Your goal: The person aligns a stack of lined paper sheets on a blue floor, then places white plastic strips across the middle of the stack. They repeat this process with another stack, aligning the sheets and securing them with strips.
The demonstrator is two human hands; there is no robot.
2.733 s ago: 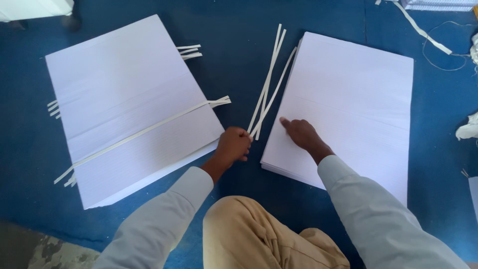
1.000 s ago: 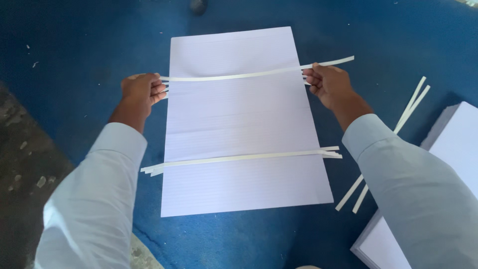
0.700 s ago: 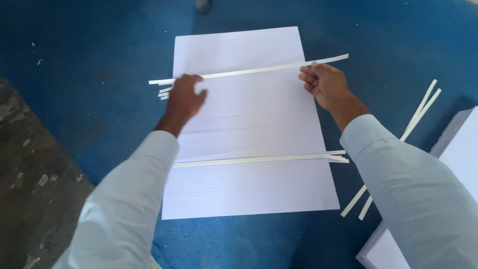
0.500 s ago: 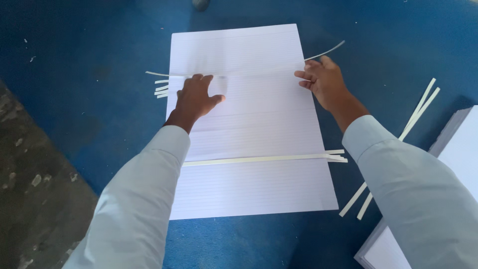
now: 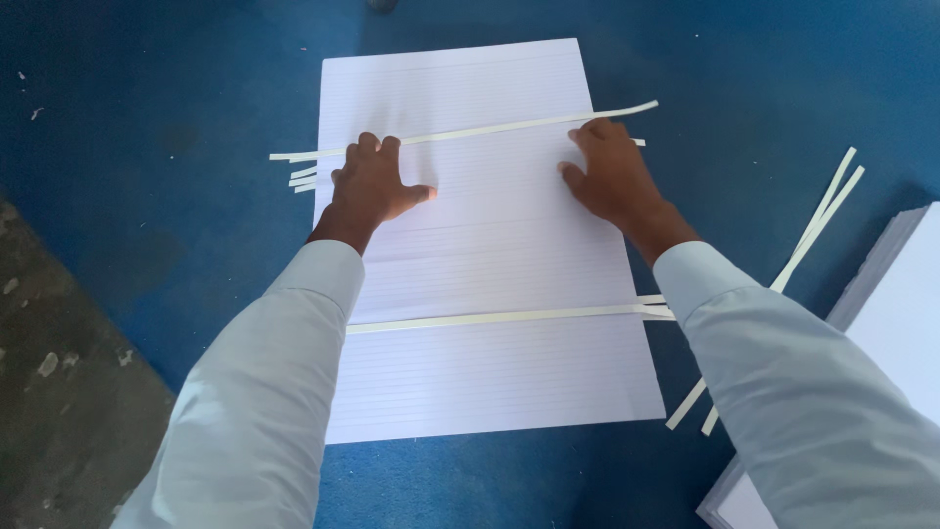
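Paper stack, white and faintly lined, lies flat on a blue floor at the centre of the view. Both hands press palm-down on its upper half, fingers spread and gripping nothing: the left hand toward ten o'clock, the right hand toward two o'clock, well apart. A thin white strip crosses the stack just beyond the fingertips, touching both hands, its ends overhanging each side. A second strip crosses the lower half, toward six o'clock. Loose strips lie on the floor at three o'clock, beside another stack at four o'clock.

Judged from here, the upper strip could slide or spring loose, since only fingertips pin it, and uneven pressing might skew the top sheets.

Half a second earlier the right end of that strip curled upward off the paper; now it lies nearly flat, and both hands have flattened onto the stack.
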